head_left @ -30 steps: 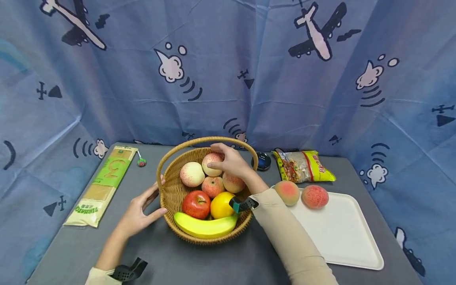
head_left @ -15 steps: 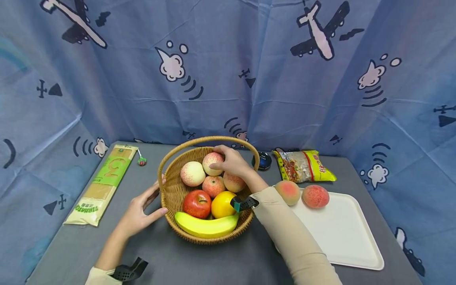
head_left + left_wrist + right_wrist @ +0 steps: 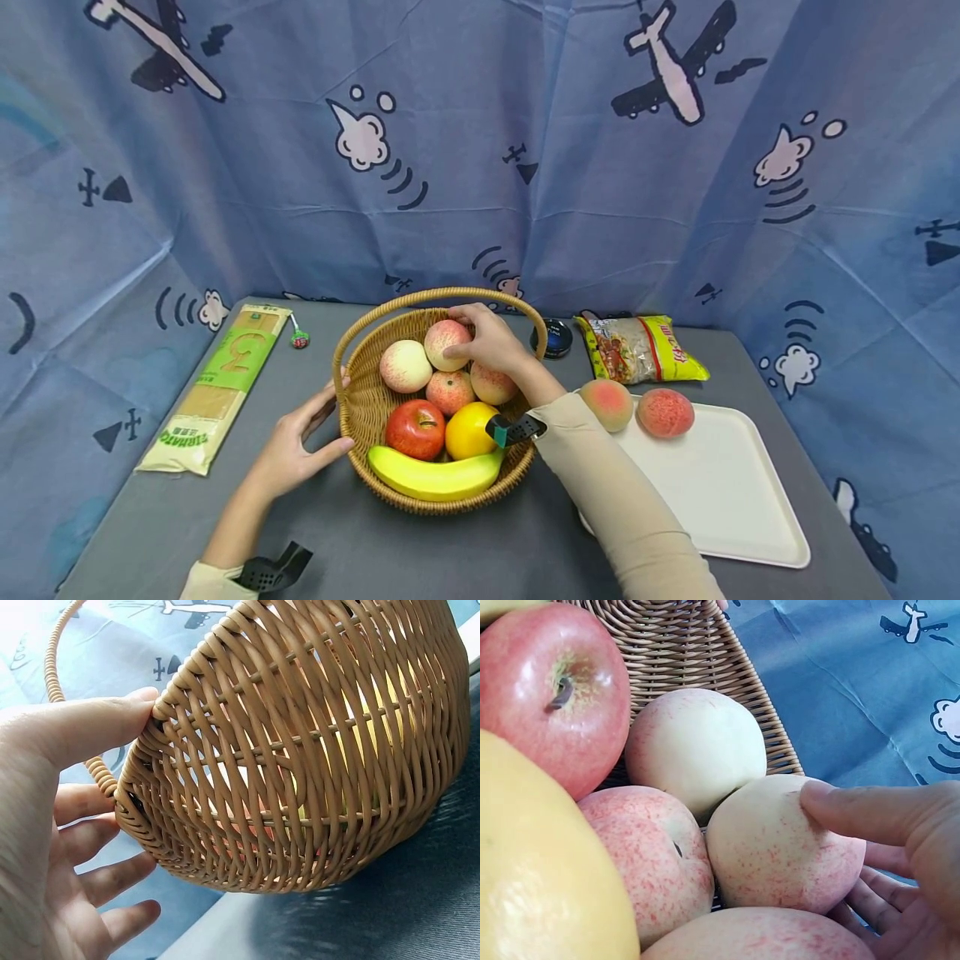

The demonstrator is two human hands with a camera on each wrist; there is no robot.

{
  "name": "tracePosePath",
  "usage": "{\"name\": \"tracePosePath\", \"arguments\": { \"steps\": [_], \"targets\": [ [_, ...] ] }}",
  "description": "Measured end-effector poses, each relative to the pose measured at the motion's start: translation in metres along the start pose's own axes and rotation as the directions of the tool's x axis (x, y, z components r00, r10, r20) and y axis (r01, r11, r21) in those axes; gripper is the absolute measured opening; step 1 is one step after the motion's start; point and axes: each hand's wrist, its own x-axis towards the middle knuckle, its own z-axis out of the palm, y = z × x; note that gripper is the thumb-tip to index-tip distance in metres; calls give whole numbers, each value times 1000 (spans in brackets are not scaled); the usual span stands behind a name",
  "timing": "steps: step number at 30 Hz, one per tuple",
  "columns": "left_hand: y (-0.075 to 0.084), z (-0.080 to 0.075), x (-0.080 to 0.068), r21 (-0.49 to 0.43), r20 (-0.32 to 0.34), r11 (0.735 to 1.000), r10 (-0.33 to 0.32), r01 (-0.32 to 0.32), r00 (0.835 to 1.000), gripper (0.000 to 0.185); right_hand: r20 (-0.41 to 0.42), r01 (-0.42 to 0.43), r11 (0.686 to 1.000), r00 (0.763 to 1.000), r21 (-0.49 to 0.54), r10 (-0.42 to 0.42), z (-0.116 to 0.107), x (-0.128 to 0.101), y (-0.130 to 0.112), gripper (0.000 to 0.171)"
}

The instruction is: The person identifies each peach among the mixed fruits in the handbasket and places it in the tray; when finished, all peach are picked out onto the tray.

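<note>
A wicker basket (image 3: 352, 417) with a hoop handle holds a banana (image 3: 431, 477), a red apple (image 3: 414, 429), a yellow fruit (image 3: 467, 429) and several pale peaches. My right hand (image 3: 487, 340) reaches into the back of the basket and grips one peach (image 3: 442, 342), thumb on its front and fingers behind it; the right wrist view shows the thumb (image 3: 855, 814) on that peach (image 3: 780, 844). My left hand (image 3: 300, 433) rests against the basket's left side, thumb on the basket's rim (image 3: 161, 724), fingers spread and straight.
A white tray (image 3: 720, 492) on the right carries two peaches (image 3: 606, 405) (image 3: 664, 412) at its far edge. Behind it lie a snack bag (image 3: 637, 350) and a small dark tin (image 3: 555, 339). A long noodle packet (image 3: 217, 387) and a lollipop (image 3: 298, 338) lie left. Blue curtain surrounds the table.
</note>
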Motion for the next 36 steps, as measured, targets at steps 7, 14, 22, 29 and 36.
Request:
{"name": "tracePosePath", "arguments": {
  "steps": [7,14,22,29,36],
  "targets": [
    [0,0,0,-6,1,1000,6,-6,1000,74,13,11,998,1000,-62,-10,0,1,-2,62],
    [2,0,1,-8,1,1000,19,-19,1000,75,33,17,1000,999,-24,-16,0,-1,-1,59],
    [2,1,0,10,6,1000,5,-5,1000,74,26,37,998,999,-59,-36,1,-1,0,68],
    [0,1,-1,6,2,1000,2,-2,1000,75,8,82,995,997,-63,-82,-1,-6,-4,70],
    [-2,0,-2,9,0,1000,-5,5,1000,75,57,129,992,990,18,-129,-8,-15,-12,68]
  ]
}}
